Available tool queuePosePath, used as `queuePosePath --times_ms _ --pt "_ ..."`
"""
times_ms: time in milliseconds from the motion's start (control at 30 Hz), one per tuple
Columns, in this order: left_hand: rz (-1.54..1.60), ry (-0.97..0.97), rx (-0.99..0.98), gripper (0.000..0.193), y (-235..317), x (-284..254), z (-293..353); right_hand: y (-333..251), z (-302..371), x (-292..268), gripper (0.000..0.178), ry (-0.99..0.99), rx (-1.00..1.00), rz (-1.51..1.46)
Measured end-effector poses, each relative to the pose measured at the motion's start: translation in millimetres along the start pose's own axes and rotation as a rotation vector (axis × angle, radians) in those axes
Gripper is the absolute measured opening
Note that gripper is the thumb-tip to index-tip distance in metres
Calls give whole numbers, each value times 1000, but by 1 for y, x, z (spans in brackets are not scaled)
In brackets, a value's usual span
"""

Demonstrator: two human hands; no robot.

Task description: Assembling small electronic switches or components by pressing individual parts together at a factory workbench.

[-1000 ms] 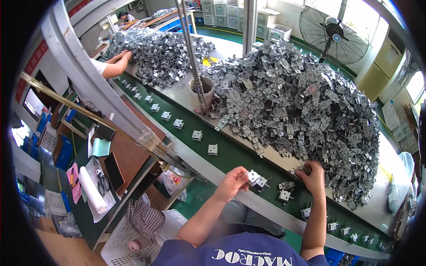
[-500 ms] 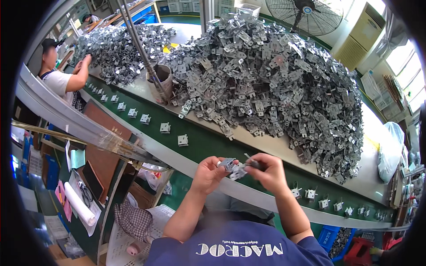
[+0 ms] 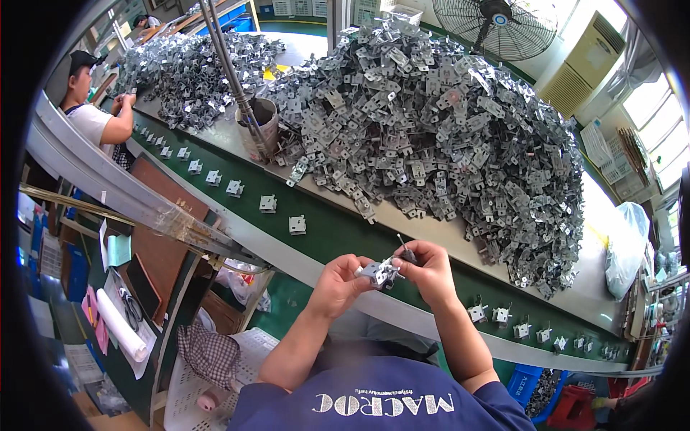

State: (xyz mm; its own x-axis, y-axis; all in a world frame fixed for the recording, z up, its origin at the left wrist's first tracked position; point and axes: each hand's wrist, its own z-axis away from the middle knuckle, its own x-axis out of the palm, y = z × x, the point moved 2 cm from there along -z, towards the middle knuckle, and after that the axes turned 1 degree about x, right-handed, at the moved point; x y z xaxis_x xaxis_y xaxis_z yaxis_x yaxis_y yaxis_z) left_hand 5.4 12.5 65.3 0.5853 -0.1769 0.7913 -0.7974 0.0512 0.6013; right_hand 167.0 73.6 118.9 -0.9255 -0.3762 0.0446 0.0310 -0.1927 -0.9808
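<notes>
Above the near rail of the green belt (image 3: 332, 243), my two hands meet over a small silver metal bracket assembly (image 3: 373, 272). My left hand (image 3: 338, 287) pinches its left side between thumb and fingers. My right hand (image 3: 431, 279) is closed around a thin tool with a dark handle (image 3: 408, 256), its slim shaft pointing up. Those same right fingertips press a small shiny metal piece (image 3: 392, 269) against the assembly's right side. How the piece sits against it is partly hidden by my fingers.
A large heap of metal brackets (image 3: 431, 136) covers the table beyond the belt, with a smaller heap (image 3: 201, 82) at the far left. Metal assemblies (image 3: 297, 225) line the belt on both sides. A bucket (image 3: 260, 133) holds long rods. A co-worker (image 3: 90, 118) sits at the left.
My hands have come closer together, and the small piece now touches the assembly. The tool's shaft has swung more upright. The co-worker's hands have shifted slightly left.
</notes>
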Motion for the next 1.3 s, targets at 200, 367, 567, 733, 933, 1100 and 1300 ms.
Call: queuePosePath --times_ms 200,367,567,733,933,1100,1300 --pt "3 93 -12 12 2 -3 0 -5 3 -3 15 -4 -61 -33" --pt "-20 80 0 12 2 0 -3 -10 4 -2 13 -17 -99 111" --pt "-57 68 23 13 3 -1 1 -3 3 2 14 -13 -100 126" --pt "-116 69 31 14 6 -8 5 0 15 16 12 20 -364 241" --pt "-268 47 61 12 7 -4 4 -4 12 9 18 95 -386 298" --pt "183 138 5 9 11 -1 1 -24 34 14 21 63 -738 633" --pt "154 158 24 9 14 -4 -4 -27 40 30 17 60 -760 930"
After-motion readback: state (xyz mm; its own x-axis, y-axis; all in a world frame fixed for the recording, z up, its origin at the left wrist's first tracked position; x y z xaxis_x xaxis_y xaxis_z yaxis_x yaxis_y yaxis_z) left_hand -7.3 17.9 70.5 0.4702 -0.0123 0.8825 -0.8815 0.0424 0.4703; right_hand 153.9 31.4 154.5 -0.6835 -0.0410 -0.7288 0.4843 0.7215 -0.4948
